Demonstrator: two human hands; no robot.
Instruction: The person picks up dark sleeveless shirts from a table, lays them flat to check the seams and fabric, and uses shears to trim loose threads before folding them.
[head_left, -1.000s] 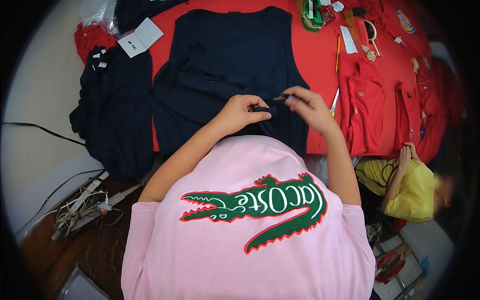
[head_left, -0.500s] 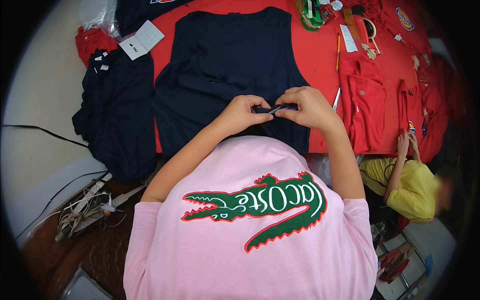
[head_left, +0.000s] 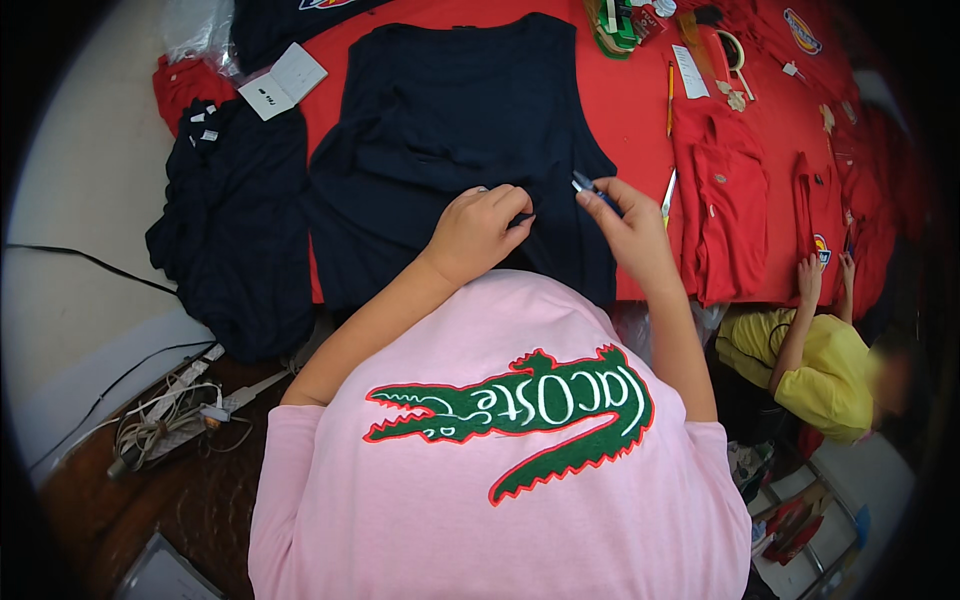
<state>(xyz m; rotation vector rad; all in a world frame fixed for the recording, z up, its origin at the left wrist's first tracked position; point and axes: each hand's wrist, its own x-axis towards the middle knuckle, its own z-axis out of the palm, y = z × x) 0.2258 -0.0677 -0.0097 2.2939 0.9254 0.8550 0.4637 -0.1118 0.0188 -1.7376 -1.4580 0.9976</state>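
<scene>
A sleeveless navy garment (head_left: 470,100) lies spread in front of me on the red-covered table. My left hand (head_left: 480,232) is closed near its lower edge, fingertips pinching what looks like a fold of the dark cloth. To its right, my right hand (head_left: 638,232) is raised over the garment's right side. Its thumb and fingers grip a small dark-blue tool (head_left: 590,188) with a shiny metal tip, perhaps thread snips; most of it is hidden by the fingers. The two hands are apart.
Bunched navy clothing (head_left: 235,230) hangs over the table's left edge near an open booklet (head_left: 285,82). Folded red garments (head_left: 722,215), scissors (head_left: 668,195), a pencil (head_left: 671,100) and a tape roll (head_left: 738,52) lie rightward. A person in yellow (head_left: 815,365) handles red cloth there.
My hands were together at the cloth with the tool between them. Now the right hand has drawn away to the right with the tool, and the left has turned and curled over the cloth.
</scene>
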